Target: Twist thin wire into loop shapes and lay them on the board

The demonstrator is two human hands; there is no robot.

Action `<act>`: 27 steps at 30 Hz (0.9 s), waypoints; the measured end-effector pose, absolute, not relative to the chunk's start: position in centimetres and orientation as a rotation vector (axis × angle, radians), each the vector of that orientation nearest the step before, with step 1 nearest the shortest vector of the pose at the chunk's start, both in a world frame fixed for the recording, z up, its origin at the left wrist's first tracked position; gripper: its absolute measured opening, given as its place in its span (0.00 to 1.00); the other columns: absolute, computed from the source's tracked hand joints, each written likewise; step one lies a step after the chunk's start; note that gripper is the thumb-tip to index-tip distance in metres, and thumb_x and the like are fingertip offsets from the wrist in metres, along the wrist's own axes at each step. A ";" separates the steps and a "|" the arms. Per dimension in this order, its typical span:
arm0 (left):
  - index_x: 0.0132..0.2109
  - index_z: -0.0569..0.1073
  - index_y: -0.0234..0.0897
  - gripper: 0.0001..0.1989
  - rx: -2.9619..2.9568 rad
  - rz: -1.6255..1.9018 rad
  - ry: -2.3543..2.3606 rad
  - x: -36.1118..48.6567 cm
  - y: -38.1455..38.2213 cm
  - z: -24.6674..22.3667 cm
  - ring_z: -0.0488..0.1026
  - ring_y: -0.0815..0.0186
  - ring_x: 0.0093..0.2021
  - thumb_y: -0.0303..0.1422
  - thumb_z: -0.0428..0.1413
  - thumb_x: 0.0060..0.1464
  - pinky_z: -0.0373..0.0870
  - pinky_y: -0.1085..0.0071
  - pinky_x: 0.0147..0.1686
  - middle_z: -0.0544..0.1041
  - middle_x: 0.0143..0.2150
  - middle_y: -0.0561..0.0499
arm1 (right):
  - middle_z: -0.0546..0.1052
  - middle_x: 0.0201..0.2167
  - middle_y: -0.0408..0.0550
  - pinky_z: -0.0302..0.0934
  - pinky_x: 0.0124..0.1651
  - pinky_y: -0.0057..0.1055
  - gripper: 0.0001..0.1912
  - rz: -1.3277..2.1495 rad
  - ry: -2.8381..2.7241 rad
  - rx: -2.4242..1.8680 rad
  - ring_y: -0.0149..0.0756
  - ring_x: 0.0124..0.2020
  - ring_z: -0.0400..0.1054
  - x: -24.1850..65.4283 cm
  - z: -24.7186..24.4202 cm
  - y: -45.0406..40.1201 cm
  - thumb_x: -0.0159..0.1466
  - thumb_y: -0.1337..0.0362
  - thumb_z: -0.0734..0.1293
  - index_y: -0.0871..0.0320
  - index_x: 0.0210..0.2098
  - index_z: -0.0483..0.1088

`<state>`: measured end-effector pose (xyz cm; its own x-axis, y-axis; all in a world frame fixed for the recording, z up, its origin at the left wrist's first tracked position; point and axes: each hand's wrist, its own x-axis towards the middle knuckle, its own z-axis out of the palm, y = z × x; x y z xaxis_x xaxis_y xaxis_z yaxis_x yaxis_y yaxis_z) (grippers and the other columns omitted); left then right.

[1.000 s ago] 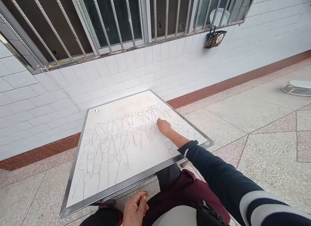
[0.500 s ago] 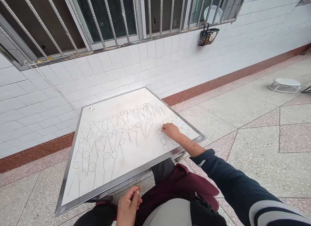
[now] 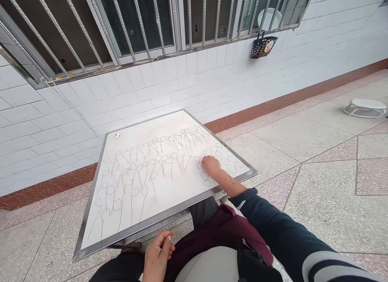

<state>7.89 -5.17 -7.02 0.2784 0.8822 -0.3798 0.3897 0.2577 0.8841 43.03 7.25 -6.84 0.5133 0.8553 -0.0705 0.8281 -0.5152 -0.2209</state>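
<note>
A white square table (image 3: pixel 169 195) with a grey metal rim stands before me. Rows of thin dark loops with long tails (image 3: pixel 142 169) cover much of its top. Closed loops without tails (image 3: pixel 206 179) gather near the right corner; I cannot tell whether these are thin strands or drawn lines. My right hand (image 3: pixel 211 165) rests over that right-hand group, fingers bent together and fingertips hidden. Above my lap, in front of the table's near edge, my left hand (image 3: pixel 159 249) is closed, thumb against forefinger, with a small tan bit at the tips that I cannot make out.
A small white and red object (image 3: pixel 117 135) lies at the table's far left corner. Behind is a white tiled wall (image 3: pixel 145 88) with barred windows. A black basket (image 3: pixel 263 47) hangs from the bars. A white round stool (image 3: pixel 364 107) stands at right on the floor.
The view has shifted slightly. My right hand stays over the same loops, turned a little so its fingertips show less. My left hand keeps its pinch near my lap.
</note>
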 end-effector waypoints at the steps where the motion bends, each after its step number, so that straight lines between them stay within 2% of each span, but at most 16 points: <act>1: 0.42 0.77 0.35 0.29 1.339 0.525 1.312 7.8 -5.2 -7.0 0.68 0.63 0.27 0.55 0.55 0.45 0.66 0.68 0.29 0.73 0.24 0.51 | 0.71 0.49 0.51 0.66 0.46 0.41 0.16 0.253 -1.447 -2.585 0.38 0.45 0.69 42.9 -6.6 7.1 0.66 0.60 0.63 0.61 0.50 0.66; 5: 0.42 0.77 0.35 0.27 1.303 0.586 1.309 7.7 -5.3 -6.4 0.69 0.63 0.27 0.53 0.56 0.45 0.66 0.68 0.28 0.73 0.24 0.51 | 0.73 0.42 0.54 0.64 0.42 0.35 0.10 0.191 -1.452 -2.478 0.38 0.43 0.68 41.7 -4.6 5.7 0.67 0.64 0.61 0.64 0.43 0.69; 7: 0.44 0.76 0.35 0.26 1.257 0.697 1.322 7.9 -5.2 -5.4 0.70 0.62 0.30 0.51 0.59 0.44 0.67 0.69 0.29 0.74 0.26 0.51 | 0.73 0.40 0.54 0.62 0.39 0.32 0.09 0.141 -1.481 -2.378 0.38 0.42 0.68 40.3 -3.1 4.5 0.68 0.65 0.58 0.62 0.41 0.68; 11: 0.50 0.73 0.38 0.26 1.201 0.955 1.256 9.5 -4.0 -1.2 0.72 0.63 0.37 0.44 0.62 0.44 0.69 0.68 0.37 0.76 0.34 0.49 | 0.73 0.39 0.47 0.59 0.38 0.28 0.07 0.084 -1.622 -2.125 0.34 0.41 0.68 35.8 0.3 1.4 0.67 0.62 0.58 0.57 0.41 0.66; 13: 0.53 0.70 0.40 0.27 1.180 1.049 1.175 10.6 -3.1 1.2 0.72 0.64 0.40 0.39 0.63 0.45 0.68 0.67 0.41 0.76 0.40 0.47 | 0.73 0.36 0.46 0.59 0.37 0.28 0.05 0.083 -1.680 -1.898 0.33 0.36 0.68 33.2 1.8 -0.3 0.66 0.64 0.59 0.57 0.38 0.65; 16: 0.56 0.66 0.41 0.30 1.182 1.123 1.001 12.0 -2.3 3.8 0.72 0.65 0.43 0.34 0.63 0.46 0.67 0.66 0.46 0.76 0.45 0.47 | 0.71 0.26 0.41 0.58 0.31 0.27 0.02 0.240 -1.706 -1.596 0.31 0.26 0.66 30.1 3.5 -2.3 0.64 0.66 0.60 0.56 0.35 0.63; 19: 0.57 0.65 0.42 0.27 1.153 1.158 0.901 12.4 -2.6 4.8 0.71 0.65 0.45 0.31 0.62 0.49 0.66 0.66 0.48 0.75 0.44 0.48 | 0.69 0.23 0.39 0.57 0.29 0.26 0.03 0.370 -1.698 -1.416 0.29 0.23 0.64 28.1 4.4 -3.6 0.64 0.65 0.60 0.55 0.33 0.62; 23: 0.55 0.68 0.41 0.23 1.028 1.255 0.842 12.0 -3.8 4.8 0.70 0.66 0.46 0.30 0.61 0.51 0.66 0.68 0.46 0.76 0.41 0.48 | 0.70 0.24 0.40 0.58 0.29 0.26 0.03 0.454 -1.666 -1.314 0.29 0.25 0.64 26.6 4.7 -4.4 0.64 0.64 0.60 0.55 0.33 0.62; 27: 0.53 0.69 0.40 0.21 0.941 1.337 0.800 11.4 -4.6 4.7 0.71 0.68 0.41 0.28 0.61 0.51 0.66 0.70 0.44 0.76 0.38 0.50 | 0.71 0.26 0.41 0.58 0.29 0.26 0.03 0.530 -1.604 -1.277 0.29 0.26 0.64 25.6 4.5 -4.9 0.64 0.63 0.61 0.55 0.32 0.63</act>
<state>11.40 -4.56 4.70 0.0866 0.9951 0.0476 -0.4281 -0.0060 0.9037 25.56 -4.90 4.49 0.0329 0.9079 0.4178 0.4804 0.3522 -0.8032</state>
